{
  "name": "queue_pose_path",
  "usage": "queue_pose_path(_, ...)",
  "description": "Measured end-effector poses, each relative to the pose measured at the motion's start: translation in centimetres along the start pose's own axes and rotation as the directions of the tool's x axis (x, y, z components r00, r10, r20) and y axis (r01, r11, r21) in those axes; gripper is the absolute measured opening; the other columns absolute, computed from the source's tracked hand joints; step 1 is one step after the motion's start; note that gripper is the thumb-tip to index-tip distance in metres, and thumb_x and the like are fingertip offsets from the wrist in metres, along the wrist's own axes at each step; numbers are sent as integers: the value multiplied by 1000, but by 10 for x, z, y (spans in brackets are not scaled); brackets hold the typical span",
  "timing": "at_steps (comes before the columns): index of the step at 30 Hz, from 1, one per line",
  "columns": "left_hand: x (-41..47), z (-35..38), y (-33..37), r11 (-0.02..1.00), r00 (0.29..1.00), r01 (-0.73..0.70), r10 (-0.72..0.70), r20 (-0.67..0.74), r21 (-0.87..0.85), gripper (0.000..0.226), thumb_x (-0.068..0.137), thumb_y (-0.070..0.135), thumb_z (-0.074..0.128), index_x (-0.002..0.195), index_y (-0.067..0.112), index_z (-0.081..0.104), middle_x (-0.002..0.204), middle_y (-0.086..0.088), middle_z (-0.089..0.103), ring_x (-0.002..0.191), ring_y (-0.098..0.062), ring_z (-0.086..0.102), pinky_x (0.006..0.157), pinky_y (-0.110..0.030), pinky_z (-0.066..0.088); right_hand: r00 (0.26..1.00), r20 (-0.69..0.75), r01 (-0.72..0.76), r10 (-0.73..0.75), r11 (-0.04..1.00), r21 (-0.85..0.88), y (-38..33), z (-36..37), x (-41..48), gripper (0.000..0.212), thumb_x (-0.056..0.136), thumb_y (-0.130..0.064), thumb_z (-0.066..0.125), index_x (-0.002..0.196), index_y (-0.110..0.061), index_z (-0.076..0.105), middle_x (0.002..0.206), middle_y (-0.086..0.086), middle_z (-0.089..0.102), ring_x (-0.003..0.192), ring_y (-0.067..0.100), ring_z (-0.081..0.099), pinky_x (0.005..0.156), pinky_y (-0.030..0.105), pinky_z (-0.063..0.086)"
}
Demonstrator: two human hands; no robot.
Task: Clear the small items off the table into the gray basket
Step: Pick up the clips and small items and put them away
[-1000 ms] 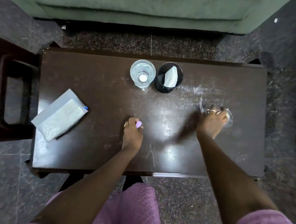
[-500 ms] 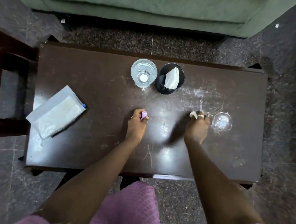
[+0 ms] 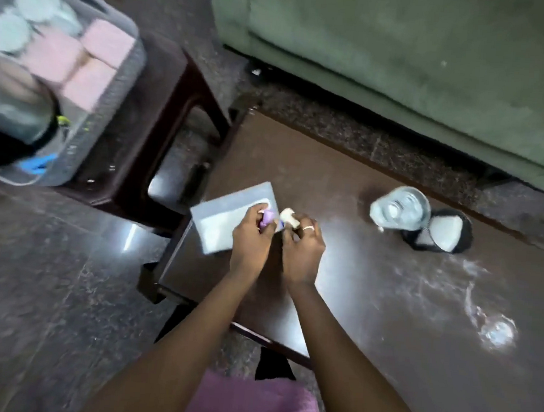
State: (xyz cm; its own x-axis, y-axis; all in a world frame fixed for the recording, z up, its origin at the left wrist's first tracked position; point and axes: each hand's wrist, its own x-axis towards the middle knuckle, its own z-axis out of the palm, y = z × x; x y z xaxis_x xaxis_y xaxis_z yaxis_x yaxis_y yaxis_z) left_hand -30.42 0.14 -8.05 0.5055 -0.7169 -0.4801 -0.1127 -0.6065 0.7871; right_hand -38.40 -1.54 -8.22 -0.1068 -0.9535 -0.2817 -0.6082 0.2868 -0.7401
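**Both hands loaded at the table's left edge, basket off to the far left**

The left hand (image 3: 251, 236) pinched a small purple piece (image 3: 268, 220) between thumb and curled fingers. The right hand (image 3: 302, 253), with a ring (image 3: 307, 228) on one finger, gripped a small cream piece (image 3: 288, 218) the same way. The two hands sat side by side, nearly touching, knuckles up and fingertips pointing away from the body. They hung over the left end of the table (image 3: 354, 292), above a grey packet (image 3: 221, 224) that lay right at the left edge.

Both pieces poked out past the fingertips on the far side. They were too short and blurred to tell any long axis for certain.

The gray basket (image 3: 110, 107) stood off the table on a dark stool (image 3: 176, 80), beyond the left edge and further back. From the fingers it lay to the left and away. The left hand was the nearer of the two, so the right would likely have to reach across or follow behind. The basket already held pink blocks, pale round things and something dark, all smeared by motion.

On the table, a glass (image 3: 399, 211) and a black cup (image 3: 455, 241) with white paper in it stood touching near the far edge, well apart from the hands. White smears marked the right end.
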Motion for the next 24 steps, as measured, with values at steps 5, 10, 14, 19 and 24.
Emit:
queue_pose_path(5, 46, -131, 15, 996, 924, -90, 85, -373, 2, 29, 84, 19, 64, 112, 21, 60, 103, -3, 69, 94, -16, 62, 83, -19, 42, 959, 159, 215, -235, 968, 133, -112, 80, -12, 24, 79, 0, 59, 103, -4, 66, 105, 15, 66, 95, 31, 64, 87, 39, 49)
queue_pose_path(10, 85, -244, 22, 989, 766, -102, 145, -626, 105, 27, 84, 16, 60, 111, 12, 61, 102, -8, 68, 89, -20, 61, 80, -19, 39, 898, 180, 367, -402, 909, 199, -202, 153, -28, 20, 77, -3, 67, 97, 0, 67, 92, 19, 70, 86, 33, 65, 80, 32, 44)
queue_pose_path(14, 115, -296, 12, 976, 780, 66, 78, -621, 206, 28, 87, 21, 57, 115, 20, 59, 106, -11, 68, 98, -30, 61, 82, -34, 45, 859, 190, 444, -476, 876, 188, -249, 204, -35, 19, 77, -11, 70, 92, 0, 67, 89, 19, 68, 95, 37, 59, 85, 41, 44)
queue_pose_path(19, 143, -317, 2, 905, 830, 258, -28, -557, 339, 23, 90, 23, 49, 112, 18, 56, 116, -14, 62, 107, -35, 56, 81, -39, 45, 847, 300, 481, -439, 873, -80, -270, 255, -27, 19, 86, -28, 60, 91, -10, 64, 97, 12, 68, 113, 28, 46, 92, 41, 33)
queue_pose_path(24, 148, -310, 2, 894, 851, 236, 0, -526, 381, 35, 92, 25, 49, 127, 18, 47, 127, -11, 55, 113, -33, 54, 84, -40, 45, 835, 294, 506, -466, 859, -76, -260, 266, -20, 24, 87, -31, 58, 96, -9, 66, 112, 9, 67, 119, 27, 43, 99, 42, 31)
